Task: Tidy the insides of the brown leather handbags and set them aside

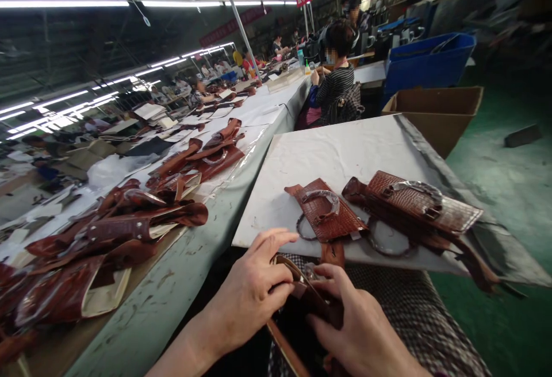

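Note:
Over my lap, a brown leather bag (287,347) is between my two hands, partly hidden by them. My left hand (252,288) has its fingers curled round the bag's upper edge at the left. From the other side my right hand (356,314) grips the bag, thumb on the near face and fingers behind. Just beyond them, on a white board, a reddish-brown crocodile-textured bag (330,216) lies flat with a plastic-wrapped round handle. To its right, similar bags (403,199) lie stacked, their straps trailing over the board's near edge.
A long bench (172,291) on the left carries several brown bags (116,224). The white board (310,141) stands right of it. Beyond are a seated co-worker (340,84) in a striped top, a cardboard box (435,104) and a blue bin (426,58).

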Demonstrator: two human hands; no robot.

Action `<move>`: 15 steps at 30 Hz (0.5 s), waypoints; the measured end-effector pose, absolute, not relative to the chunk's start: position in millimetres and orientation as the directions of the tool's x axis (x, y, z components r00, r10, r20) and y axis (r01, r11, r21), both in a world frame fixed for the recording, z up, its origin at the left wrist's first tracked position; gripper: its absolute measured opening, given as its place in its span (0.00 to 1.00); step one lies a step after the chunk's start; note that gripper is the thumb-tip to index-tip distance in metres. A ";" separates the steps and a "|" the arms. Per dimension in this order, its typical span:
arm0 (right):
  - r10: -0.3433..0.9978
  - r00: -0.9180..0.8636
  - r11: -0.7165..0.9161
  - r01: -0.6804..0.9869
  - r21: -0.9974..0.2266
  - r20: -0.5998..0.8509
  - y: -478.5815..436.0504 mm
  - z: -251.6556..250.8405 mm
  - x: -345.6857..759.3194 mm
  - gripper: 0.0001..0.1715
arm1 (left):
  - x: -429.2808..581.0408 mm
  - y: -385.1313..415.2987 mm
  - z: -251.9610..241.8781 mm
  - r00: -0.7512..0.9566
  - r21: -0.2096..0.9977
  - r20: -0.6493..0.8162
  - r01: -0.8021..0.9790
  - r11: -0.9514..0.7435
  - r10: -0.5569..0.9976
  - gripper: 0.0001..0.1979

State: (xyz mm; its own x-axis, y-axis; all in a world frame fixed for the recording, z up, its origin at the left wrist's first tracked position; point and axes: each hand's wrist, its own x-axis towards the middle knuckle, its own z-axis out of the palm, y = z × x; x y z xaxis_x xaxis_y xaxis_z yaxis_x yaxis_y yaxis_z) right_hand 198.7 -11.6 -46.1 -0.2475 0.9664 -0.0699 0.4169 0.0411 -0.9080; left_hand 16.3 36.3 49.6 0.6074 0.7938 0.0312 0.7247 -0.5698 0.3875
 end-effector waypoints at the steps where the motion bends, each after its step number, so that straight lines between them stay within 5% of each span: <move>1: 0.958 -0.268 0.023 0.420 -0.907 -0.099 -10.5 -43.6 199.9 0.29 | 15.3 36.5 48.1 0.614 0.412 0.027 0.712 -0.568 0.789 0.09; 5: 0.926 -0.348 0.013 0.417 -0.909 -0.146 -5.3 -31.9 206.5 0.17 | 12.6 37.4 44.2 0.645 0.459 0.011 0.676 -0.577 0.764 0.10; 15: 0.913 -0.404 0.106 0.378 -0.920 -0.061 -3.1 -28.0 211.9 0.17 | 15.6 40.0 38.0 0.627 0.471 0.141 0.638 -0.610 0.766 0.09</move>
